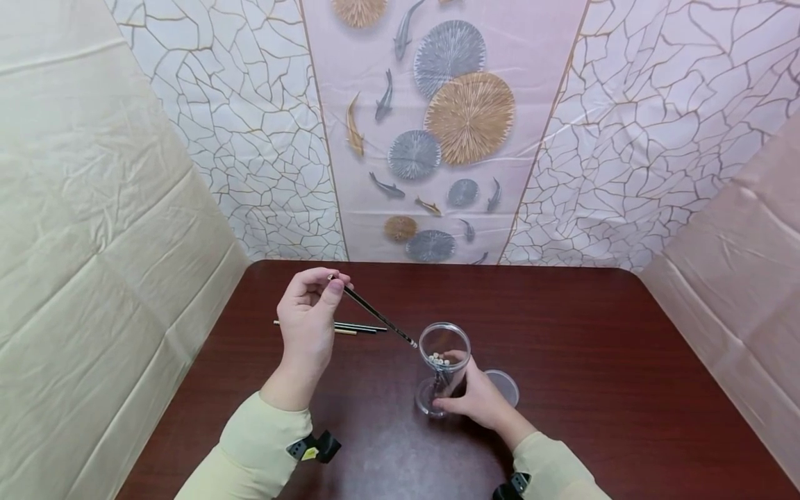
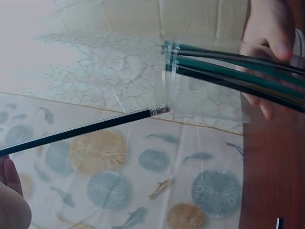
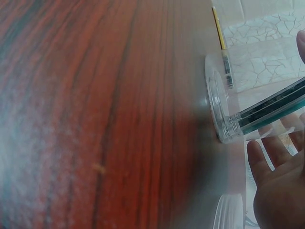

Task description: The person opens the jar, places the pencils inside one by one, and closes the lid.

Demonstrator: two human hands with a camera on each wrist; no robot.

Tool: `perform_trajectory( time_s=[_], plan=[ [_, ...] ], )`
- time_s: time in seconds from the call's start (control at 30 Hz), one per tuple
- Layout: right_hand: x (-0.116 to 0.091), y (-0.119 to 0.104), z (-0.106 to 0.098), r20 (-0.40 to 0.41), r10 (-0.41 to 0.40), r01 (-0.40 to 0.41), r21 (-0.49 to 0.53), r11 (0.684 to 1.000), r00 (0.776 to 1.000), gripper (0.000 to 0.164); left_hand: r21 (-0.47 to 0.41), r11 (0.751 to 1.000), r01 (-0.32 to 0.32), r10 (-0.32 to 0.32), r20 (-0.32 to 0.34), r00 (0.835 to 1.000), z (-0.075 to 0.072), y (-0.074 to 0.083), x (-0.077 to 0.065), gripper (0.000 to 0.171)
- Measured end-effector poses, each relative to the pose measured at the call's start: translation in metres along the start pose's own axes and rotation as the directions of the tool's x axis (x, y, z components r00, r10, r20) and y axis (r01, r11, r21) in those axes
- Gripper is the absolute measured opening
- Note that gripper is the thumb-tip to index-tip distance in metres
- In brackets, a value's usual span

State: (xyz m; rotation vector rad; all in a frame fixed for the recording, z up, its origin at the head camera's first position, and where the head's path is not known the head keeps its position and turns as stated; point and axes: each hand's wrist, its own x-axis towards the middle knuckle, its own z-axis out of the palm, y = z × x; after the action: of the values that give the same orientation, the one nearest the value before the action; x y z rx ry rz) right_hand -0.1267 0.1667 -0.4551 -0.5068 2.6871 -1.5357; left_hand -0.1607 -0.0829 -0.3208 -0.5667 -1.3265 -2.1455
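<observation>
1. One slim black pencil [image 2: 81, 130] with a silver-banded eraser end is held aslant in the air, that end pointed down just beside the rim of a clear, cylindrical plastic jar [image 1: 442, 337]. Whether the rim is touched cannot be told. If the aim were left this far to the side, the rim could be struck and the pencil turned aside.
2. The pencil is pinched near its other end by the left hand [image 1: 305, 316], thumb against fingers. With so much length left free, the eraser end could be swung wide by a small wrist movement.
3. Inside the jar, dark green and black pencils [image 2: 214, 71] are leaned together. Another pencil could be blocked by them or wedged partway.
4. The jar, roughly upright, is clasped round its lower part by the right hand [image 1: 478, 399]. If pushed high on its side, it could be tipped, should that clasp be slackened.
5. Beside the right hand, a round, clear lid [image 1: 505, 386] is laid on the glossy red-brown table [image 1: 594, 326]; it could be nudged by a shifted jar.
6. Beyond the left hand, loose dark and yellowish pencils [image 1: 365, 327] could be scattered if brushed.
</observation>
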Motion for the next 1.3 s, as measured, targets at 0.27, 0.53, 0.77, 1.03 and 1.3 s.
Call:
perform_trajectory(
  time_s=[0.27, 0.53, 0.77, 1.03, 1.3],
  plan=[
    [0.001, -0.001, -0.002, 0.009, 0.017, -0.017, 0.001, 1.000, 1.000, 0.076, -0.156, 0.988, -0.011, 0.011, -0.003, 1.000, 0.007, 0.003, -0.001, 0.014],
    [0.007, 0.031, 0.005, 0.000, 0.014, -0.014, -0.010, 1.000, 1.000, 0.079, -0.194, 0.980, -0.049, 0.049, -0.008, 0.999, 0.014, 0.006, 0.002, 0.016],
    [0.008, 0.042, 0.008, 0.006, 0.000, 0.000, 0.009, 1.000, 1.000, 0.081, 0.008, 0.999, -0.048, 0.047, 0.068, 0.997, 0.017, 0.002, -0.008, 0.013],
    [0.007, 0.042, 0.009, -0.003, 0.008, -0.008, 0.020, 1.000, 1.000, 0.084, 0.147, 0.960, -0.240, 0.191, 0.285, 0.939, 0.021, -0.008, -0.018, 0.034],
    [0.006, 0.043, 0.008, -0.014, -0.010, 0.010, 0.025, 1.000, 1.000, 0.083, 0.164, 0.919, -0.359, 0.267, 0.411, 0.872, 0.026, -0.015, -0.027, 0.025]
  ],
)
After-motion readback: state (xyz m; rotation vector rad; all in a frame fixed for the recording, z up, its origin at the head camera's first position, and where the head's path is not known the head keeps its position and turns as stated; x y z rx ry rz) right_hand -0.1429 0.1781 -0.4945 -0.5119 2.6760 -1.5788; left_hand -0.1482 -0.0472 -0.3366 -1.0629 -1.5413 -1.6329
